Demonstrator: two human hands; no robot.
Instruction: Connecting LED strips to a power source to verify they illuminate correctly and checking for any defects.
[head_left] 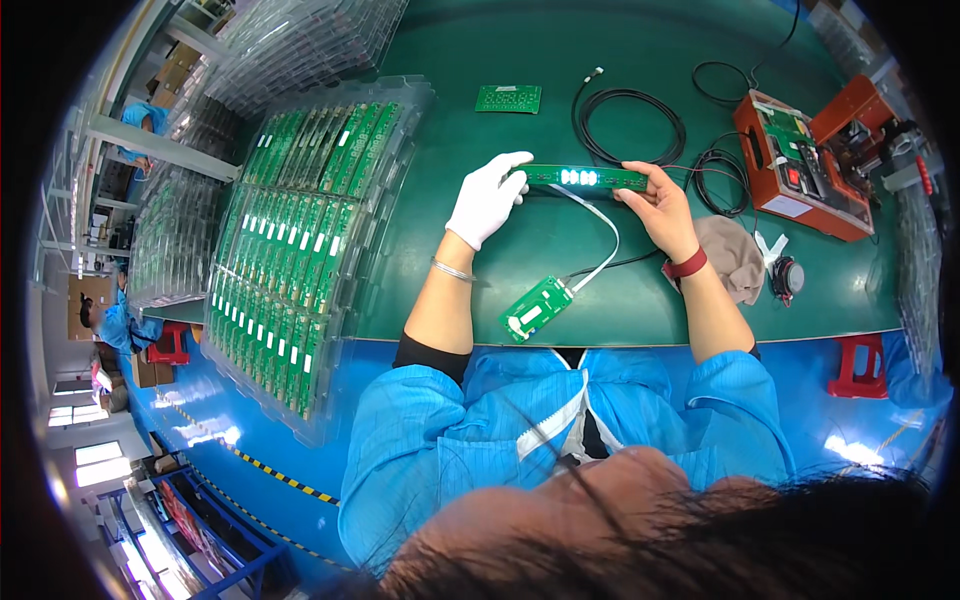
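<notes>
Between my two hands is a long, narrow green circuit board [552, 176] with bright white lights lit near its middle. My left hand [488, 197], in a white glove, grips its left end. The bare fingers and thumb of my right hand [661, 208] pinch the right end. From the strip a pale flat cable [612, 243] curves down to a smaller green circuit board [537, 309] lying near the table's front edge. A black cable also runs to that smaller board.
At left, a clear plastic tray [345, 205] holds rows of narrow green boards. Another green board [508, 99] lies at the back beside a coiled black cable [684, 135]. An orange-red test fixture [792, 206], a brown cloth cap [732, 262] and a small round black part [789, 278] sit at right.
</notes>
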